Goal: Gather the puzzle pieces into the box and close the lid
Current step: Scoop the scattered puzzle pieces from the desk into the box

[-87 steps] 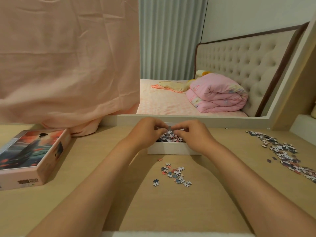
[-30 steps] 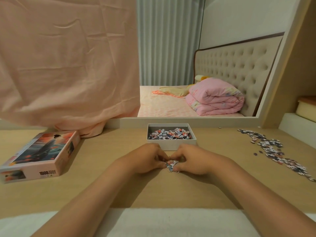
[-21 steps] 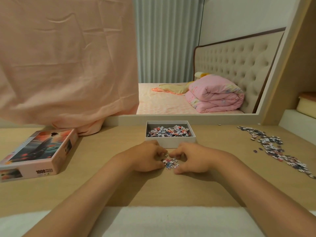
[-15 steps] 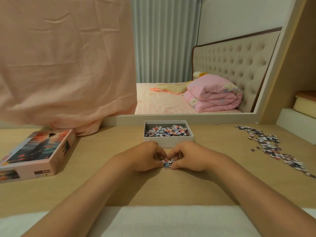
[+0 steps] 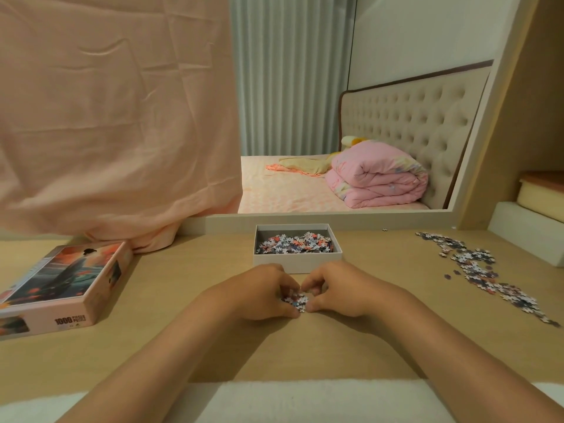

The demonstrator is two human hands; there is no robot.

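Note:
A white open box [image 5: 297,260] stands at the back middle of the wooden desk, with several puzzle pieces [image 5: 294,243] inside it. Just in front of it, my left hand [image 5: 259,293] and my right hand [image 5: 334,290] cup a small heap of puzzle pieces [image 5: 295,300] between curled fingers, on the desk surface. The picture lid [image 5: 61,282] lies flat at the left. A long scatter of loose pieces [image 5: 479,270] lies on the desk at the right.
A peach cloth [image 5: 116,117] hangs over the left of a large mirror [image 5: 351,132], its hem touching the desk behind the lid. A white ledge [image 5: 525,236] rises at the far right. A white towel-like strip [image 5: 305,401] lies along the desk's near edge.
Both hands left the box, came down to the pieces in front of it and swept them into one tight heap. Over the last half second they closed in a little more.

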